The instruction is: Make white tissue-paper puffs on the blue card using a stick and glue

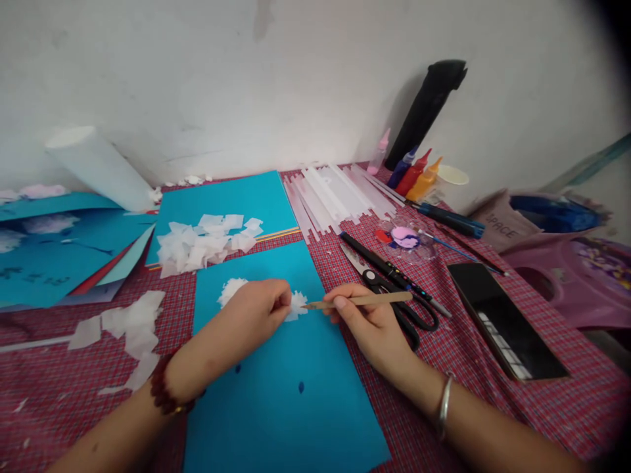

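Note:
A blue sheet of paper (276,427) lies in front of me, with a fluffy white paper tuft (231,288) on its upper left. Just right of it sits a second white paper clump (297,305). Over the sheet, my left hand (263,305) is closed in a pinch at the left edge of that clump; what its fingertips hold is hidden. Between the thumb and fingers of my right hand (365,318) is a thin flat wooden stick (382,298), its pointed tip touching or very near the clump. Two small dark blue marks show lower on the sheet.
White paper squares (207,243) lie on stacked blue sheets (227,194). Right of my right hand are black scissors (389,286), a pen (377,256), a phone (507,322) and a paint palette (407,240). Paint bottles (414,174) and paper strips (340,197) stand or lie behind.

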`<move>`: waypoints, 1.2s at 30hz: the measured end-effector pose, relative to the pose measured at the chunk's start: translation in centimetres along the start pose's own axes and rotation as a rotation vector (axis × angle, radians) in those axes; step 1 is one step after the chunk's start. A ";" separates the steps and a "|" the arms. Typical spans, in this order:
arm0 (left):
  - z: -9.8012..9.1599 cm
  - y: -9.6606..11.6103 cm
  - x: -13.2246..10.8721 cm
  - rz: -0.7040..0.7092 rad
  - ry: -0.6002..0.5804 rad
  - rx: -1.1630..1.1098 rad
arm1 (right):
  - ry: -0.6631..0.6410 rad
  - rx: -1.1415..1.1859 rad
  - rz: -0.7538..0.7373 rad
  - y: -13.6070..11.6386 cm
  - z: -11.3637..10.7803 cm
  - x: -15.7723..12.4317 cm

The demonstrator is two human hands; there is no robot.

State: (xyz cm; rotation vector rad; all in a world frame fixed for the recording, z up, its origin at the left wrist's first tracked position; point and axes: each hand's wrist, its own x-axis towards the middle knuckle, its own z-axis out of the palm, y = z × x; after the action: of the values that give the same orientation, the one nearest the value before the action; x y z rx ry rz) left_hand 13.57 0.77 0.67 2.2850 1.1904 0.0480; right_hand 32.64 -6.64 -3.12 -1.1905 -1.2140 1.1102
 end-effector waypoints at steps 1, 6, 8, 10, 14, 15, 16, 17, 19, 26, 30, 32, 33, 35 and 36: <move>0.0 0.0 0.0 -0.003 0.004 -0.026 | -0.006 0.010 -0.009 0.0 0.0 -0.1; -0.1 0.4 0.3 -0.062 0.008 -0.120 | -0.062 -0.054 -0.081 0.2 0.2 -0.6; -0.1 0.5 0.4 -0.071 0.008 -0.131 | -0.080 -0.112 -0.114 0.2 0.3 -0.6; -0.1 0.5 0.5 -0.069 0.008 -0.135 | -0.100 -0.176 -0.138 0.1 0.3 -0.5; 0.0 0.3 0.6 -0.015 0.028 -0.116 | -0.145 -0.298 -0.191 0.0 0.2 -0.3; -0.1 0.2 0.5 0.007 0.039 -0.108 | -0.153 -0.323 -0.213 0.0 0.1 -0.2; -0.2 0.1 0.5 0.026 0.053 -0.103 | -0.161 -0.345 -0.236 -0.1 0.0 -0.2; -0.3 0.1 0.4 0.041 0.073 -0.103 | -0.169 -0.366 -0.258 -0.1 0.0 -0.1; -0.7 -0.1 0.2 0.052 0.127 -0.116 | -0.198 -0.410 -0.283 -0.3 -0.1 0.0; -3.1 0.1 -0.9 0.046 0.221 -0.186 | -0.328 -0.591 -0.327 -1.1 0.4 -0.3; -4.2 -0.1 -2.2 0.029 0.235 -0.138 | -0.309 -0.564 -0.303 -0.9 0.4 -0.5; -4.6 -0.8 -3.4 0.011 0.212 -0.098 | -0.196 -0.416 -0.228 -0.7 0.2 -0.4; -4.7 -1.3 -4.2 -0.001 0.192 -0.076 | -0.123 -0.322 -0.176 -0.7 0.2 -0.3; -4.8 -2.3 -6.1 -0.040 0.159 -0.029 | -0.007 -0.145 -0.079 -0.6 0.0 -0.1; -4.7 -2.8 -7.1 -0.065 0.151 -0.009 | 0.010 -0.083 -0.039 -0.6 -0.1 0.0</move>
State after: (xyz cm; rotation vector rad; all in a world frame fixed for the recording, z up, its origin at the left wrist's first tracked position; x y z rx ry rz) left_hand 5.85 -1.28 4.80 2.2663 1.3374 0.2037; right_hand 32.68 -6.69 -2.50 -1.2282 -1.2808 1.0319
